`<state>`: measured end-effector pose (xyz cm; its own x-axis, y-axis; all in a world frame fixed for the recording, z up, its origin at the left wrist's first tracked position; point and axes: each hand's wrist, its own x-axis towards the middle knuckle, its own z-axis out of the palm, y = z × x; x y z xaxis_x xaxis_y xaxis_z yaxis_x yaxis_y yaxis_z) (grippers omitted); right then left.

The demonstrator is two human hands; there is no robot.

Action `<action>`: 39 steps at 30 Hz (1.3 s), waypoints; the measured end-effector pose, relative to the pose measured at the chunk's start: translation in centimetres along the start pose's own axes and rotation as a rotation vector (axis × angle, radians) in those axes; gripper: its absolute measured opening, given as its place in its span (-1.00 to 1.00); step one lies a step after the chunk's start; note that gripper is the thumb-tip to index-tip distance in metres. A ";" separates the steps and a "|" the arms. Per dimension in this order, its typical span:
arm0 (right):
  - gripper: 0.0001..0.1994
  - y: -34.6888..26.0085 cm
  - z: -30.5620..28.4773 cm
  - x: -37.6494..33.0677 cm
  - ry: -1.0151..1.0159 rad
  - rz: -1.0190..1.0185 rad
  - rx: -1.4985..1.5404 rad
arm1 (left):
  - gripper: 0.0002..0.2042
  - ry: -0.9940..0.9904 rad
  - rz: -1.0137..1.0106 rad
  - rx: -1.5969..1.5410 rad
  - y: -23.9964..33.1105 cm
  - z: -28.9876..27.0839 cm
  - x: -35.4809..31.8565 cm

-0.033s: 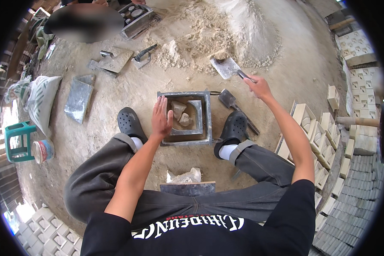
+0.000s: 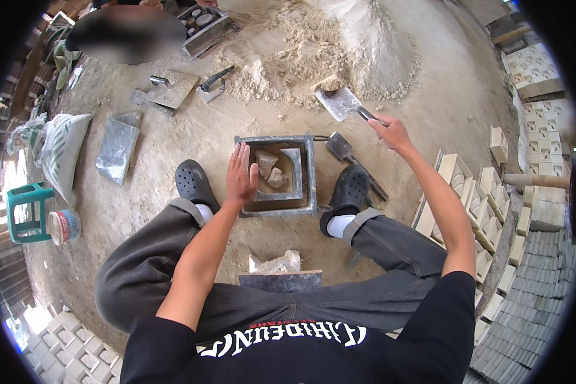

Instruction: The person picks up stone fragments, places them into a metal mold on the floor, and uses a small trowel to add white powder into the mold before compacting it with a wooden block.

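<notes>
Between my feet lies a square dark metal mould (image 2: 310,176), with a smaller angular frame inside it and a few pale lumps (image 2: 267,161) in the middle. My left hand (image 2: 241,176) rests flat along the mould's left wall, fingers stretched out. Off to the right, my right hand (image 2: 390,132) is wrapped round the dark handle of a flat metal scoop (image 2: 339,105). Its blade carries a little sandy powder at the tip and is at the edge of a powder heap (image 2: 381,57). A dark-headed mallet-like tool (image 2: 340,147) lies between the mould and my right foot.
Trowels (image 2: 173,89) and a grey plate (image 2: 118,147) lie on the floor at left, near a white sack (image 2: 67,150), a green stool (image 2: 29,211) and a small tub (image 2: 64,227). Cast pale blocks (image 2: 457,182) line the right. Another person works at the upper left beside a second mould (image 2: 208,35).
Almost nothing differs. The whole view has shifted very slightly; both hands and the scoop keep nearly the same places.
</notes>
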<state>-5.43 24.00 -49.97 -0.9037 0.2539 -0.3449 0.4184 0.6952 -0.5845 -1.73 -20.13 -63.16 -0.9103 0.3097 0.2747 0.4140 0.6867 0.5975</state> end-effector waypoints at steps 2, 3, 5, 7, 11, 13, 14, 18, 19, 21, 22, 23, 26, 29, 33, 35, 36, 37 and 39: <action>-0.52 0.5 -2.1 -3.3 -0.033 0.012 0.006 | -0.47 0.010 0.014 0.026 0.2 0.1 -0.2; -0.54 0.9 -3.0 -4.7 -0.078 -0.063 0.007 | -0.47 0.007 0.019 0.018 0.6 0.0 -0.4; -0.55 1.1 -4.5 -7.5 -0.118 -0.131 0.005 | -0.47 -0.044 0.059 0.049 1.5 -0.1 -0.7; -0.59 0.2 -5.0 -10.3 -0.265 -0.130 -0.062 | -0.48 -0.073 0.089 0.020 3.1 -0.4 -0.8; -0.61 -1.4 -4.3 -14.0 -0.363 -0.225 -0.170 | -0.49 -0.127 0.173 -0.240 6.2 0.9 -1.6; -0.62 -0.6 -3.3 -14.8 -0.426 -0.347 -0.220 | -0.48 -0.174 0.169 -0.323 8.2 1.9 -1.8; -0.63 -0.1 -2.8 -15.0 -0.425 -0.391 -0.237 | -0.48 -0.211 0.099 -0.431 9.0 2.6 -1.9; -0.62 -1.2 -1.8 -15.7 -0.461 -0.375 -0.365 | -0.43 -0.277 -0.140 -0.660 10.7 4.5 -2.4; -0.63 -1.5 -1.7 -15.6 -0.475 -0.379 -0.423 | -0.41 -0.259 -0.219 -0.738 10.8 4.9 -2.5; -0.63 -2.7 -1.7 -15.8 -0.486 -0.374 -0.477 | -0.41 -0.241 -0.302 -0.804 10.9 5.5 -2.8; -0.65 -3.4 -1.8 -15.9 -0.506 -0.363 -0.523 | -0.40 -0.243 -0.320 -0.804 10.9 5.7 -3.0; -0.66 -4.0 -1.9 -16.1 -0.527 -0.348 -0.569 | -0.40 -0.248 -0.329 -0.800 11.1 5.8 -3.1; -0.69 -5.2 -1.7 -15.6 -0.550 -0.366 -0.629 | -0.39 -0.266 -0.334 -0.777 11.3 6.1 -3.2; -0.70 -6.9 -1.6 -15.4 -0.534 -0.365 -0.698 | -0.38 -0.291 -0.321 -0.751 11.4 6.2 -3.2; -0.76 -9.9 -1.6 -15.6 -0.527 -0.412 -0.801 | -0.37 -0.334 -0.291 -0.689 11.6 6.2 -3.5; -0.75 -11.1 -1.6 -15.7 -0.546 -0.399 -0.822 | -0.36 -0.360 -0.263 -0.637 11.7 6.2 -3.5; -0.75 -11.7 -1.6 -15.8 -0.565 -0.390 -0.844 | -0.36 -0.372 -0.242 -0.593 11.7 6.2 -3.6; -0.75 -12.4 -1.6 -16.1 -0.565 -0.389 -0.845 | -0.35 -0.390 -0.216 -0.537 11.8 6.2 -3.8; -0.74 -13.9 -1.2 -17.0 -0.534 -0.382 -0.930 | -0.34 -0.401 -0.136 -0.363 12.0 6.1 -4.4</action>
<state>4.02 10.84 -35.09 -0.7098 -0.2458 -0.6601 -0.3069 0.9514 -0.0242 7.20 -9.27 -61.83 -0.8562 0.5089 -0.0893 0.2026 0.4896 0.8481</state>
